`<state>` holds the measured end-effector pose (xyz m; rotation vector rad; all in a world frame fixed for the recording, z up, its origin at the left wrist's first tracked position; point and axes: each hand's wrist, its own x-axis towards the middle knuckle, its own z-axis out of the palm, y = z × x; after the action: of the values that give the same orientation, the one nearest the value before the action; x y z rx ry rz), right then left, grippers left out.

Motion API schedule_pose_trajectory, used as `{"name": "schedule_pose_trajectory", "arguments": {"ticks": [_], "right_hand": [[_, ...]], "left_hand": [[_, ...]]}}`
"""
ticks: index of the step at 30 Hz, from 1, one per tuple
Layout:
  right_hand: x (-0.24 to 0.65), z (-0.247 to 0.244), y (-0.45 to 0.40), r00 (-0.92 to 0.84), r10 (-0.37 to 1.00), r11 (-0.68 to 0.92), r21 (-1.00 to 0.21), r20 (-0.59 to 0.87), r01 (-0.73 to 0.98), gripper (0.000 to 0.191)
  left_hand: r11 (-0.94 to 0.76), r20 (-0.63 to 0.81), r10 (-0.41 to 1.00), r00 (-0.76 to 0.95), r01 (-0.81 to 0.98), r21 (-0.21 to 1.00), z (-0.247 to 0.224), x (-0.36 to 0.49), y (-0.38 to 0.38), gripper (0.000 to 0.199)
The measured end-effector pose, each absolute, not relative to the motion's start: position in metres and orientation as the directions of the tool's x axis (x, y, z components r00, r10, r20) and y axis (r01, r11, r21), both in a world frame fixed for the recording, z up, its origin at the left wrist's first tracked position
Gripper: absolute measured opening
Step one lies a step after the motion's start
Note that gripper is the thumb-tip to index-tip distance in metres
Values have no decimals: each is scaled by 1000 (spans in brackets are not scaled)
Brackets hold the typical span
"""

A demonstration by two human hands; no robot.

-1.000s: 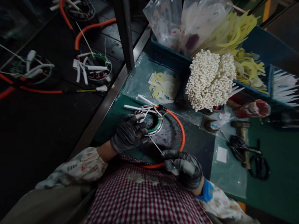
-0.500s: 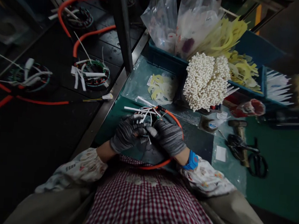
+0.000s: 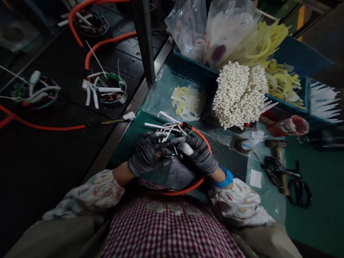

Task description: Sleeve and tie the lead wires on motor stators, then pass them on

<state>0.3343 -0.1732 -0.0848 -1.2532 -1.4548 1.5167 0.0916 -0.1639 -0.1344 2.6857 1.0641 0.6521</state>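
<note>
A round wired part, like a motor stator, sits on the green mat before me, mostly covered by my hands. White sleeved wires stick out of its far side to the left. From its far right an orange cable curves round toward my apron. My left hand, in a grey striped glove, is closed on the left side of the stator. My right hand, gloved alike, has its fingers bent over the right side, thumb toward the middle. Whether its fingertips pinch a thin wire is too small to see.
Similar stators with orange cables lie on the dark bench at left, beyond a metal edge and post. Blue bins hold white sleeves and yellow strips. A hammer and black scissors lie at right.
My right hand has shifted slightly right and its thumb has drawn back from my left fingers. My left hand stays on the stator. The view has shifted slightly.
</note>
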Motion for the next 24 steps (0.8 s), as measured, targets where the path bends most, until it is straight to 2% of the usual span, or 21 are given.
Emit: {"name": "schedule_pose_trajectory", "arguments": {"ticks": [2,6,9,12,15,18,22,24], "right_hand": [[337,-84,-172,-353,923,-103,-983,-151,150,31],[335,-86,-174,-261,961,-31,-971,-95,237,20],[333,-87,-174,-247,966,-9,-967,-74,253,19],[335,-88,-174,-267,960,-12,-968,-81,251,20],[339,-94,-178,-367,930,47,-978,-31,202,18],[339,-105,-189,-442,894,28,-977,-70,210,23],[337,-113,-202,-307,942,-53,-963,-136,265,38],[333,-109,-203,-401,907,-26,-970,-125,243,33]], "left_hand": [[-743,360,669,650,592,313,-134,92,-164,20],[-755,376,655,655,577,310,-134,92,-164,13],[-732,340,681,648,593,335,-136,91,-164,13],[-711,315,703,638,609,351,-136,91,-164,13],[-717,319,697,642,605,348,-135,92,-163,14],[-731,327,681,655,583,355,-133,93,-161,17],[-746,360,664,655,554,369,-137,94,-160,14],[-727,361,685,633,559,399,-141,93,-161,9]]}}
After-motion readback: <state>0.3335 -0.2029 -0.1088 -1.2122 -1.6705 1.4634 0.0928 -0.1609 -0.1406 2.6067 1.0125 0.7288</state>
